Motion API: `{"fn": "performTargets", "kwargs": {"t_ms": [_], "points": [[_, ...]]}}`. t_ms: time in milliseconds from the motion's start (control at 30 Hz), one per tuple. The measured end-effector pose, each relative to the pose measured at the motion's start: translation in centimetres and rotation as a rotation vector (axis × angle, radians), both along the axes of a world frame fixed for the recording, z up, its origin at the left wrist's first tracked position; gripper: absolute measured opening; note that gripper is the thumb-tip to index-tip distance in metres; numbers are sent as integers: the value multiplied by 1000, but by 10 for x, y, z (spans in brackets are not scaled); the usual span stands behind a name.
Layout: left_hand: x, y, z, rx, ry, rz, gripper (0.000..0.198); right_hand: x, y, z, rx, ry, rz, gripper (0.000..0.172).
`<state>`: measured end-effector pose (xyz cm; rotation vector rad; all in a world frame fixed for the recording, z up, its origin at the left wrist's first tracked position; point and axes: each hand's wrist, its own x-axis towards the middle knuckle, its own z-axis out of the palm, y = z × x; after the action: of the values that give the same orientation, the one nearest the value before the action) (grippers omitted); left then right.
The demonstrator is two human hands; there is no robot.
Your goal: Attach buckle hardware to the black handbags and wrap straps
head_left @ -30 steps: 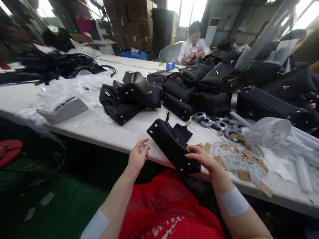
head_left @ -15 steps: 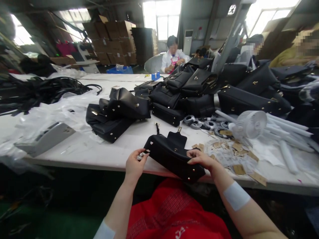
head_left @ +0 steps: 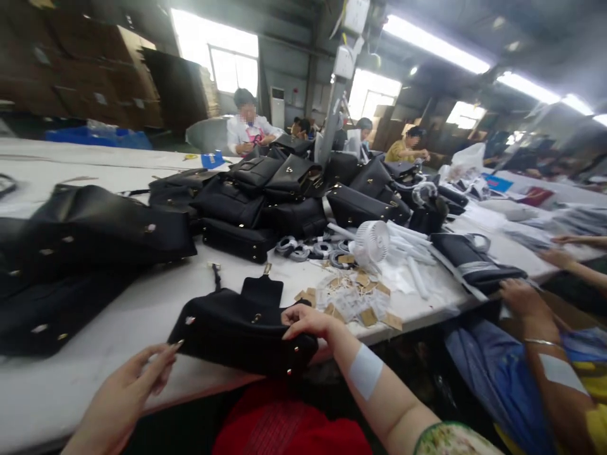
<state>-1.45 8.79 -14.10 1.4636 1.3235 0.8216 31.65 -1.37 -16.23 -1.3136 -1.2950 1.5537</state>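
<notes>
A black handbag point(head_left: 222, 338) lies on its side at the near table edge. Its flap point(head_left: 262, 294) with a gold-coloured clasp is folded out away from me, and metal studs show on its base. My right hand point(head_left: 306, 321) grips the bag by its right part, thumb and fingers closed on the edge. At the bag's left end, my left hand point(head_left: 142, 379) has its thumb and forefinger pinched together beside a small metal stud point(head_left: 178, 344). A whitish bit shows within that hand, too small to make out.
More black handbags are heaped behind point(head_left: 232, 205) and at left point(head_left: 104, 227). Right of my bag lie cardboard tags point(head_left: 367, 316), coiled straps point(head_left: 300, 253) and a white fan point(head_left: 372, 243). A co-worker's hand point(head_left: 524, 300) touches a wrapped bag point(head_left: 469, 259) at right.
My view has swung to the right, bringing the co-worker beside me into sight. My right hand keeps its hold on the bag. My left hand stays pinched at the bag's left end.
</notes>
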Motion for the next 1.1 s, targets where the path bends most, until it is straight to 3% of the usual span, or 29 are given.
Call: {"fn": "performTargets", "kwargs": {"t_ms": [33,167,300,467,667,800,933,1000,1100], "points": [[4,-5,5,-55,-92,-59,50,0,-3,0,7,9,-2,40],[20,-10,22,-52,-327,40,46,1,-6,-5,43,53,15,39],[26,2,29,11,-233,70,47,1,-7,-10,32,72,7,36],[37,5,35,13,-138,119,28,3,-11,-17,-20,70,-32,38],[42,8,34,-107,-258,44,29,4,-8,-19,-32,97,3,45],[32,3,34,-181,-462,-60,42,1,-9,-14,-35,82,-24,45],[7,-14,28,-208,-620,-64,38,-6,-12,-4,47,-46,-14,42],[-9,-27,22,-248,-664,-54,31,-14,-17,7,104,-196,10,38],[-34,-48,6,-327,-659,12,30,-34,-33,34,202,-610,-20,20]]}}
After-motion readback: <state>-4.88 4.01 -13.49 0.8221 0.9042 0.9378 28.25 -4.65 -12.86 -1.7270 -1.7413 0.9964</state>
